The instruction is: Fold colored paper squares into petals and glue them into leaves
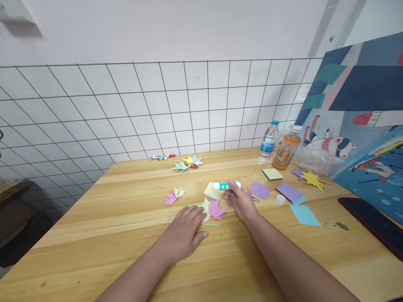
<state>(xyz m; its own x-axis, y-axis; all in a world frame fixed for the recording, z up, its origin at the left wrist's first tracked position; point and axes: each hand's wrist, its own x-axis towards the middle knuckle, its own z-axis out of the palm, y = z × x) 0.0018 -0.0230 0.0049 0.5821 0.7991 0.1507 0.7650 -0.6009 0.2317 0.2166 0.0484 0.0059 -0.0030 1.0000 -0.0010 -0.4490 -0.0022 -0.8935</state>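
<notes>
In my right hand [241,199] is a glue stick [223,186], white with a green label, held sideways above the table with its tip to the left. My left hand [189,228] lies flat, fingers stretched, its fingertips on the edge of a pale yellow-green cut paper leaf [205,209]. Touching that leaf on its right is a pink paper leaf [216,209]. A thin green paper strip [211,225] lies near my left thumb. Behind the glue stick sits a pale yellow paper square [211,191], partly covered. A pink and yellow leaf piece [174,195] rests farther left.
Several joined paper leaves [189,163] and markers [163,157] lie at the back. Right of my hand are purple paper [260,190], a white cap [280,199], blue paper [305,214] and a paper stack [272,175]. A water bottle [268,142], an orange drink bottle [287,149] and a phone [371,222] stand or lie beyond.
</notes>
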